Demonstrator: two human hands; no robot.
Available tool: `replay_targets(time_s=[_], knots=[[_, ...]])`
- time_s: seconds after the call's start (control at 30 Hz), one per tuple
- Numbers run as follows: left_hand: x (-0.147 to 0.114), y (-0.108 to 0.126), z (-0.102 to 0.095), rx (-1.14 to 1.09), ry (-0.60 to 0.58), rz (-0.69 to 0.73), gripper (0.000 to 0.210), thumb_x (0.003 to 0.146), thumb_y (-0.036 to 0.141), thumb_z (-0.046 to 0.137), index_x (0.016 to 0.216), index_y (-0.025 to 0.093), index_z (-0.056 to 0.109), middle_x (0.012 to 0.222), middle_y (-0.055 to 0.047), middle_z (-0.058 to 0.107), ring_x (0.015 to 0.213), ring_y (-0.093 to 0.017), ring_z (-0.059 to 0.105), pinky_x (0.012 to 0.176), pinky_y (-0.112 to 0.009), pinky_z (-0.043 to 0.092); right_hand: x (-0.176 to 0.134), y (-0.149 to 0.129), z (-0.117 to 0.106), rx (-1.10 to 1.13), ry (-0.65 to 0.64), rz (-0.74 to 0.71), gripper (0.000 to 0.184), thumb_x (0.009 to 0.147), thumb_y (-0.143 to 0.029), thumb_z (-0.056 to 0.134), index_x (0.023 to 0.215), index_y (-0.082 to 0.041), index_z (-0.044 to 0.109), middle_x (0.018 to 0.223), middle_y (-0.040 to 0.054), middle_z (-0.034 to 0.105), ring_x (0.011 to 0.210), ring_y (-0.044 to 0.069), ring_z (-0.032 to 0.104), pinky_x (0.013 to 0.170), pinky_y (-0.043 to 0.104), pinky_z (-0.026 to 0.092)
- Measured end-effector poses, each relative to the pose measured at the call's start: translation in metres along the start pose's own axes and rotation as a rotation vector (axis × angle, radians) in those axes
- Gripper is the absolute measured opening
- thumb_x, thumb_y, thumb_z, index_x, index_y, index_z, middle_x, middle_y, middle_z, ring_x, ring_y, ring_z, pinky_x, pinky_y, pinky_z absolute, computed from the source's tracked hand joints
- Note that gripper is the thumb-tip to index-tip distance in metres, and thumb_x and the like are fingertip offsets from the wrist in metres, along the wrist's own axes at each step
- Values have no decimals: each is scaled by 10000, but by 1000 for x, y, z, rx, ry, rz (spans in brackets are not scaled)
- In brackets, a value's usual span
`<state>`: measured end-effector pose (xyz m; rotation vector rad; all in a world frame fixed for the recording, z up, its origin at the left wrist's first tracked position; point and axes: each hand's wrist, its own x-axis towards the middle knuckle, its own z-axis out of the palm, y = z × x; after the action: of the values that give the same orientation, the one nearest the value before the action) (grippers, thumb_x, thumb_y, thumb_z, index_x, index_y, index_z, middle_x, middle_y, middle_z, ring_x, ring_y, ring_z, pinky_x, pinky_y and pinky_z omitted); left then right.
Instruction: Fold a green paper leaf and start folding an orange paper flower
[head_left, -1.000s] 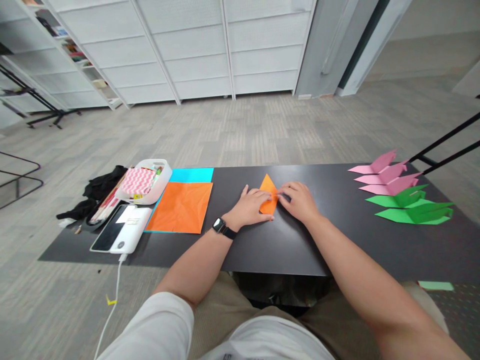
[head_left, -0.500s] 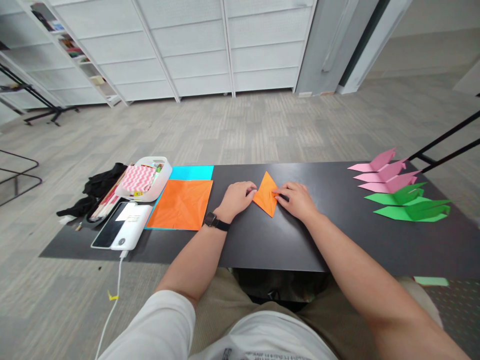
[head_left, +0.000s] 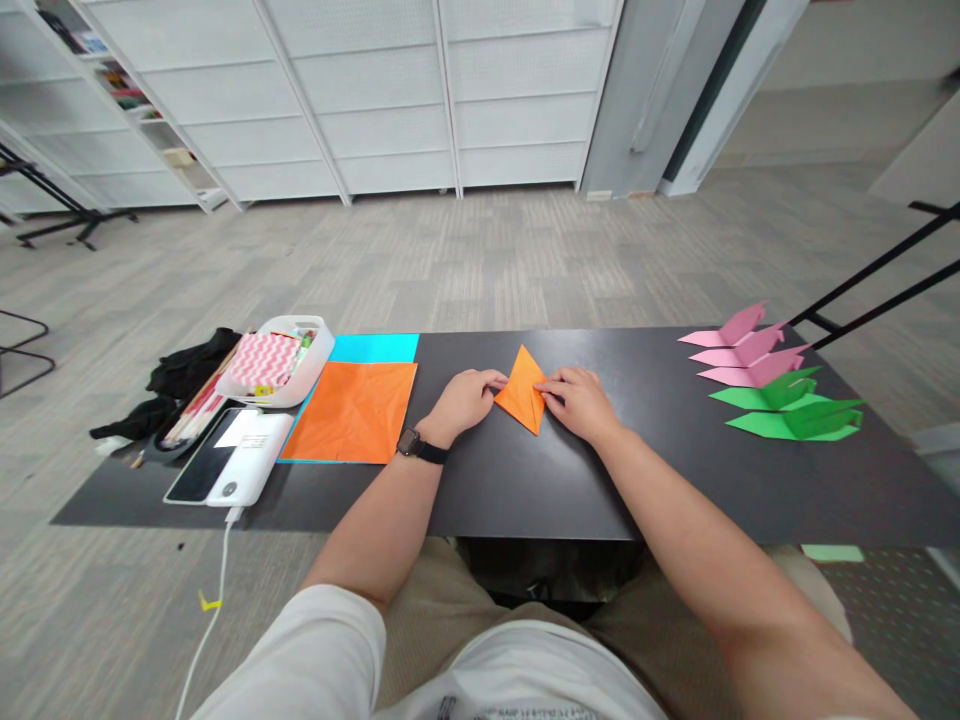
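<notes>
A piece of orange origami paper (head_left: 519, 392), folded into a pointed diamond, lies on the dark tabletop in front of me. My left hand (head_left: 471, 398) pinches its left corner between thumb and fingers. On the opposite side my right hand (head_left: 581, 400) has its fingertips closed on the right edge, where a flap is turned in toward the middle and a crease line shows below it. The paper's tips point away from me and toward me. A dark smartwatch (head_left: 420, 445) sits on my left wrist.
Left of my hands lie orange sheets (head_left: 352, 410) over blue paper (head_left: 379, 347). Beyond them are a white basket (head_left: 319, 350), a phone (head_left: 206, 460), a white power bank (head_left: 247, 470) with a cable, and black cloth (head_left: 195, 365). Pink (head_left: 742, 350) and green (head_left: 795, 420) folded birds stand right.
The right corner of the orange paper is now turned further in under my right fingers. The whole view has shifted slightly, while both hands stay at the paper.
</notes>
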<state>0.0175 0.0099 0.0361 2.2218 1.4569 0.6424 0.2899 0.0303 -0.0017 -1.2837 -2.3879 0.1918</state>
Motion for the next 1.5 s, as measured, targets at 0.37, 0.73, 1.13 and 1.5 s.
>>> replay_targets(time_s=[0.37, 0.73, 1.13, 1.5], knots=[[2, -6, 1, -132, 19, 75, 316, 934, 75, 639, 1162, 229, 795, 1267, -38, 801, 1206, -201, 736, 1145, -376, 555, -1, -1, -1, 23, 13, 0, 289, 1036, -264, 591, 1181, -301, 838, 1157, 85, 763, 1079, 276, 667, 958, 457, 447], [3, -16, 9, 160, 4, 33, 314, 978, 128, 599, 1116, 288, 832, 1288, -21, 771, 1189, -240, 676, 1136, -459, 504, -1, 5, 6, 39, 51, -26, 274, 1021, -229, 626, 1175, -306, 840, 1138, 89, 750, 1061, 275, 643, 942, 446, 414], [6, -16, 7, -11, 32, 114, 259, 963, 193, 723, 1199, 277, 790, 1279, -26, 783, 1207, -231, 696, 1121, -426, 500, -3, 8, 9, 46, 92, -52, 257, 1012, -212, 632, 1147, -293, 836, 1128, 85, 756, 1037, 268, 655, 926, 443, 421], [3, -15, -3, -37, -13, 153, 72, 965, 295, 772, 1022, 272, 809, 1250, -29, 755, 1215, -224, 679, 1154, -437, 479, -4, -1, 0, 86, 64, -195, 218, 976, -212, 693, 1119, -295, 834, 1131, 78, 760, 1082, 272, 663, 967, 460, 436]])
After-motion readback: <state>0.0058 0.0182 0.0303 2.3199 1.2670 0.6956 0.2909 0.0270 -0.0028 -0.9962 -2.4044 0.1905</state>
